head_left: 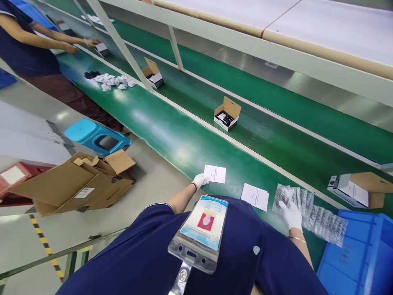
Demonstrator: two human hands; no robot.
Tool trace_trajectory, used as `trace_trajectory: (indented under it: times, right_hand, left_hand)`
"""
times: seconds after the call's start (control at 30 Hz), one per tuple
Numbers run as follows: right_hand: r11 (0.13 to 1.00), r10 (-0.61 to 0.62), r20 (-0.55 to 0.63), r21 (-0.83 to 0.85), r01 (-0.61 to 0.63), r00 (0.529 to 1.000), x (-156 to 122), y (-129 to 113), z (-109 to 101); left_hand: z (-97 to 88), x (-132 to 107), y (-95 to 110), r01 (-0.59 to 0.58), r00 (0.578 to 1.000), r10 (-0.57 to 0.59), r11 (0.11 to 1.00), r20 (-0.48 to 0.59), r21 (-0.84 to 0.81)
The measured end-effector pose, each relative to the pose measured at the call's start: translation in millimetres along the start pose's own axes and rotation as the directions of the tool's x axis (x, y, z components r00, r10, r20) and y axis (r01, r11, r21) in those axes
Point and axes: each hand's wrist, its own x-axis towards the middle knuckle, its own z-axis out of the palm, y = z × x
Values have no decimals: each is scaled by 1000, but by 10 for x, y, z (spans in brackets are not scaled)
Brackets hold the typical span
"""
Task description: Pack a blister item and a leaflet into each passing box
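Note:
My left hand [201, 180], in a white glove, pinches the near-left edge of a white printed leaflet [215, 174] over the green bench. A stack of similar leaflets [254, 196] lies to the right of it, between my two hands. My right hand [291, 214], also gloved, rests on a row of clear plastic bags [299, 198]; its fingers look stretched out over them. Dark, striped contents show through the plastic, but I cannot make out their kind. More such bags [327, 225] lie just right of that hand.
Open boxes stand on the belt beyond the rail: one with black items [226, 116], one with a leaflet inside [356, 190]. A blue bin [359, 250] is at right. A co-worker [30, 45] handles a box at far left. A blue stool [96, 135] and carton [89, 180] stand on the floor.

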Motion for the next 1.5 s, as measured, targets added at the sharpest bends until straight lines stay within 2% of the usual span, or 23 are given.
trace_trajectory:
  times: [0.1,0.23,0.33,0.4,0.5,0.6,0.63,0.7,0.77,0.83,0.93,1.03,1.1,1.2,1.3,1.4,1.5]
  right_hand:
    - [986,-93,-18,139,94,996,38,-334,0]
    - [922,-236,-61,302,243,970,132,-780,27]
    - [866,-285,-37,418,274,958,268,-1020,51]
    - [857,-319,1,426,288,948,356,-1139,50]
    - [881,-388,91,327,341,917,450,-1317,15]
    - [889,-452,244,41,456,858,493,-1562,-39]
    - [855,-464,310,-87,511,830,493,-1663,-55]
    - [736,-468,420,-302,606,778,480,-1887,-79]
    - [641,-465,472,-404,653,749,468,-2129,-91]
    - [603,-492,466,-427,674,736,495,-2377,-92]
    - [594,-570,377,-425,683,730,648,-2746,-69]
    - [617,-601,262,-449,646,755,892,-3068,-14]
    - [642,-592,235,-442,627,771,1051,-3218,46]
    - [696,-573,222,-377,612,789,1226,-3304,167]
    - [727,-523,267,-357,587,810,1292,-3244,267]
    - [676,-480,305,-470,568,823,1230,-3115,284]
    - [603,-529,176,-610,514,830,1089,-2969,244]
  left_hand:
    - [2,-29,41,73,997,-73,997,17,-19]
    - [13,-27,38,94,995,-94,996,25,-12]
    - [27,5,-12,93,995,-93,996,34,-12]
    - [32,12,-54,91,995,-90,996,39,-24]
    - [38,-18,-106,88,996,-86,994,30,-71]
    - [57,-81,-127,92,996,-91,987,14,-129]
    - [67,-107,-128,91,996,-91,985,9,-148]
    - [89,-170,-127,87,996,-87,980,7,-182]
    - [113,-243,-134,78,997,-77,974,13,-211]
    - [135,-321,-158,77,997,-73,968,26,-237]
    - [159,-435,-223,100,995,-92,956,44,-275]
    - [171,-558,-301,131,991,-116,942,67,-308]
    - [173,-651,-357,149,988,-127,933,88,-327]
    - [165,-793,-455,175,983,-143,918,114,-356]
    - [141,-923,-554,206,977,-169,905,129,-373]
    - [99,-1048,-606,228,972,-184,898,149,-377]
    - [35,-1171,-601,256,965,-210,894,159,-369]
